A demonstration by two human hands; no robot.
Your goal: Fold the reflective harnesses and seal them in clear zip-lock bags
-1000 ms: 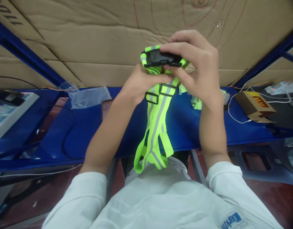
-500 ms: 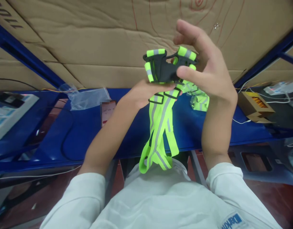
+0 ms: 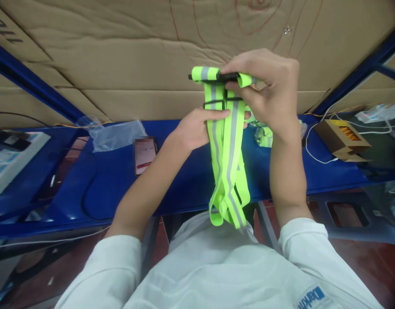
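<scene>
A neon-yellow reflective strap harness (image 3: 227,167) with grey stripes hangs in front of my chest, its loops dangling down to my white shirt. My right hand (image 3: 269,92) is closed over the black plastic buckle (image 3: 227,77) at the top of the straps, pinching it edge-on. My left hand (image 3: 197,126) grips the straps just below, by the black slider (image 3: 213,104), with its fingers pressed across the webbing.
A blue workbench (image 3: 113,180) runs across in front of me. On it lie a phone (image 3: 145,149), a clear plastic bag (image 3: 115,134), more yellow straps (image 3: 264,137) behind my right wrist, a small open cardboard box (image 3: 343,139) and white cables (image 3: 316,159). Cardboard sheets (image 3: 120,56) back the bench.
My right hand closed back down over the buckle and turned it edge-on. The straps swung right and now hang straighter. My left hand slid lower onto the webbing.
</scene>
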